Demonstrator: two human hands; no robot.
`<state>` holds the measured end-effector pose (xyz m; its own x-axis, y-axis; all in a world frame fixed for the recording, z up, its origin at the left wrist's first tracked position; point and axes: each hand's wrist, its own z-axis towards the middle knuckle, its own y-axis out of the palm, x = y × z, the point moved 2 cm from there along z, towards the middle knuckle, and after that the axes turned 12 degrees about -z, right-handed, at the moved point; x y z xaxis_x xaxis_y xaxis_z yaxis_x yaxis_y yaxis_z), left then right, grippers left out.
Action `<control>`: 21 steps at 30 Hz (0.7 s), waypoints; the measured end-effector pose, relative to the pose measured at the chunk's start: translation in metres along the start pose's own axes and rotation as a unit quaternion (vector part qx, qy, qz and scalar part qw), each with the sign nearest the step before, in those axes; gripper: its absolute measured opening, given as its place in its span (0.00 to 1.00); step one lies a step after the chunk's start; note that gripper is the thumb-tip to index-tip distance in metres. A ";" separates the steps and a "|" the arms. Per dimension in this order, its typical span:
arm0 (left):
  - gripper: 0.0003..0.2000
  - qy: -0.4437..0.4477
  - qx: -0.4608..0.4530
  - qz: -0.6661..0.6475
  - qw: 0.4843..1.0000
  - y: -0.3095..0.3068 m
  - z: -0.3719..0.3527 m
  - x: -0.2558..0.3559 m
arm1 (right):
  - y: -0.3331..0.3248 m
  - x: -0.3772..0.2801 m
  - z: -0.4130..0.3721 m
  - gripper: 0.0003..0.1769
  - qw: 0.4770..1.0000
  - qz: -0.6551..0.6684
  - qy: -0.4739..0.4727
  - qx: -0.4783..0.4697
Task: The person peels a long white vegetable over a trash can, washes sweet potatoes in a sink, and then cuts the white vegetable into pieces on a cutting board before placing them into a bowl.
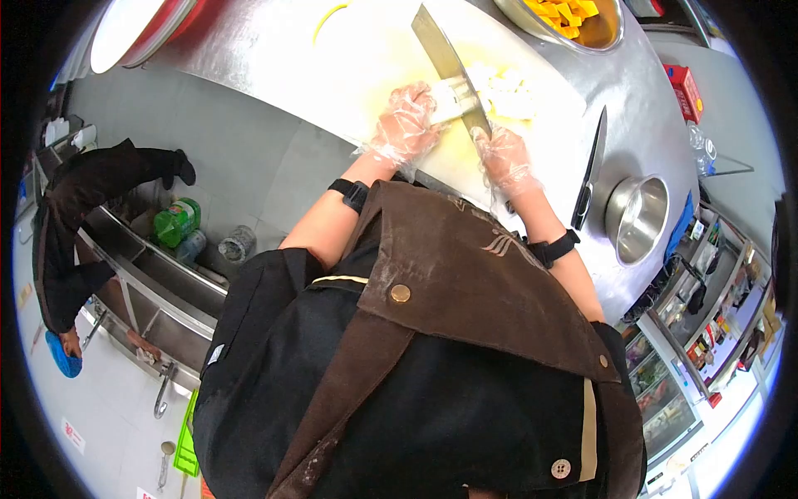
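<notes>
My right hand [504, 158], in a clear plastic glove, is closed around the handle of a cleaver [440, 51]. The broad blade points away from me and lies across a pale block of food [450, 100] whose kind I cannot make out. My left hand [406, 125], gloved the same way, grips this block with bent fingers just left of the blade. White cut pieces [509, 93] lie heaped right of the blade. Everything rests on a white cutting board [544, 154], partly washed out by glare.
A second knife [593, 162] and a steel bowl [637, 220] lie right of the board. Orange chunks [565, 15] fill a metal bowl [605, 41] at the far side. Red-and-white basins [133, 33] stand at the upper left. Another person [83, 200] bends near the sinks on the left.
</notes>
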<state>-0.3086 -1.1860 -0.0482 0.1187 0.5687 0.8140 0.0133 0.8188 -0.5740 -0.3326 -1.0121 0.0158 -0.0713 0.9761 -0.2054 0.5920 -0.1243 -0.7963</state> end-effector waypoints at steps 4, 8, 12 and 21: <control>0.22 -0.013 0.000 -0.007 1.000 -0.001 -0.002 0.002 | -0.020 -0.003 -0.016 0.16 0.993 0.019 -0.058 0.098; 0.24 -0.008 0.010 0.019 1.000 -0.003 -0.003 0.000 | -0.036 -0.008 -0.036 0.16 0.994 0.016 -0.060 0.086; 0.24 0.012 -0.005 0.018 1.000 -0.005 0.000 -0.002 | -0.030 -0.012 -0.035 0.13 0.996 0.002 -0.046 0.070; 0.25 0.023 0.026 -0.004 0.999 0.003 -0.004 -0.009 | -0.002 -0.014 0.000 0.20 0.993 0.034 -0.078 0.086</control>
<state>-0.3056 -1.1893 -0.0578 0.1648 0.5594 0.8123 -0.0373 0.8265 -0.5617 -0.3326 -1.0251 0.0200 -0.1665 0.9265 -0.3374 0.4545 -0.2316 -0.8601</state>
